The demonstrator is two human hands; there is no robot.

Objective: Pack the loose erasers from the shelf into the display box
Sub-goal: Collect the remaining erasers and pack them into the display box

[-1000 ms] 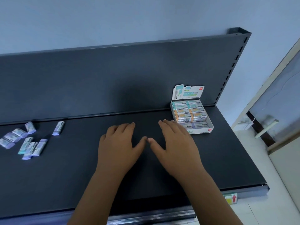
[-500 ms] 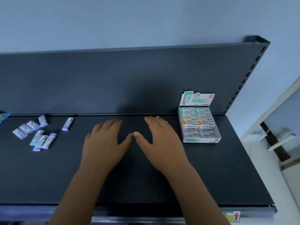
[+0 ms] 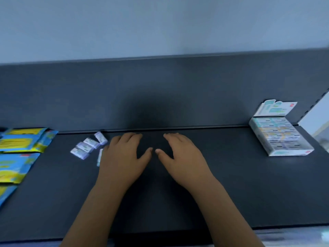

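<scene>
The left hand and right hand lie flat, released, on the dark shelf beneath a pale blue wall.

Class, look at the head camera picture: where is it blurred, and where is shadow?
Head view: loose erasers and display box smeared, print unreadable; soft dark shadow on the back panel above the left hand and right hand; blue-yellow packets blurred too.

1. The left hand covers most of one loose eraser; only a thin strip shows.
2. Blue-and-yellow packets run off the left edge.
3. Print on the display box is too blurred to read.
</scene>
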